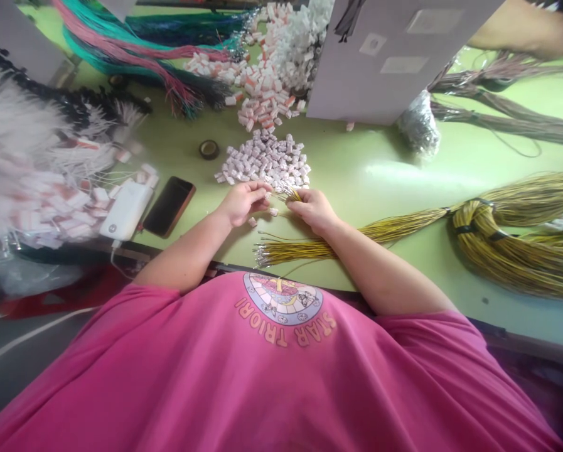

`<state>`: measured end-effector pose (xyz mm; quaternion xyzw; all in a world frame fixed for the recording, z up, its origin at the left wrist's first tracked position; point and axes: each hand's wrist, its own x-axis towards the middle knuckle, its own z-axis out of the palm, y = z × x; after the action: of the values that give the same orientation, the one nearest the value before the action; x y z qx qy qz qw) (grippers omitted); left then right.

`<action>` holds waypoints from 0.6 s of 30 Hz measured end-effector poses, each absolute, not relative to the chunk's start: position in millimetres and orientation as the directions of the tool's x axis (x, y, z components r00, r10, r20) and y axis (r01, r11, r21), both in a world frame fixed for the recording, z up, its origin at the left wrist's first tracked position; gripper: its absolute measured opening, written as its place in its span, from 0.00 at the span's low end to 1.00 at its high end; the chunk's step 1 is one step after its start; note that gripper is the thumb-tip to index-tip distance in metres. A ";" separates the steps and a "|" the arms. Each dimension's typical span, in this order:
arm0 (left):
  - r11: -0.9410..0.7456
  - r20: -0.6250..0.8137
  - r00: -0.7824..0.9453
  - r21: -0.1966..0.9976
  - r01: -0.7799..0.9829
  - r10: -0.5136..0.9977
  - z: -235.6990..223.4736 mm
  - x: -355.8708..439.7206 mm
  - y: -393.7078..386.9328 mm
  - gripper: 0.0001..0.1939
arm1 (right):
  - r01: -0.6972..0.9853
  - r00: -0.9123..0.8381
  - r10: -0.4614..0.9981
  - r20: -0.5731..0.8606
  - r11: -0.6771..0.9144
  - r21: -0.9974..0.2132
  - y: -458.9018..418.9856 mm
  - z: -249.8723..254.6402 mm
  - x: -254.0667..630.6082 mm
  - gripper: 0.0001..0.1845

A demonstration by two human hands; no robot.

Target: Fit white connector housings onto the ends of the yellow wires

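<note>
My left hand (244,202) is closed in a pinch on a small white connector housing (268,196), just in front of a pile of the same housings (267,158). Close by on the right, my right hand (313,210) grips a few yellow-and-black wires (292,196) whose tips point toward the left fingers. Two loose housings (273,212) lie below the hands. Under my right forearm runs a bundle of yellow-and-black wires (300,251), its metal-tipped ends fanned out to the left.
A dark phone (169,207) and a white power bank (127,210) lie left, beside heaped white-wired connectors (50,201). A tape roll (209,149) sits behind. A grey panel (370,63) stands at the back. Coiled yellow wires (511,251) lie right; another person's arm (526,28) shows top right.
</note>
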<state>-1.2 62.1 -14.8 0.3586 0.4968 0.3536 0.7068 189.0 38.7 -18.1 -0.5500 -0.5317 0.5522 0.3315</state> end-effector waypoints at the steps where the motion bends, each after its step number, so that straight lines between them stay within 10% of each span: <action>1: 0.502 -0.452 0.274 0.852 -0.149 0.849 -16.7 -2.3 61.6 0.05 | 0.210 -0.171 0.951 -0.258 -0.220 -0.953 38.9 -18.2 189.1 0.06; 18: 0.430 -0.429 0.329 0.900 0.074 0.841 -10.6 -1.4 50.7 0.14 | 0.217 -0.125 0.959 -0.253 -0.223 -0.950 36.6 -19.3 183.2 0.13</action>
<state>-1.4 50.7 -10.6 0.4528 0.5054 0.2828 0.6779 183.2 36.6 -19.3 -0.5652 -0.5204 0.5402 0.3434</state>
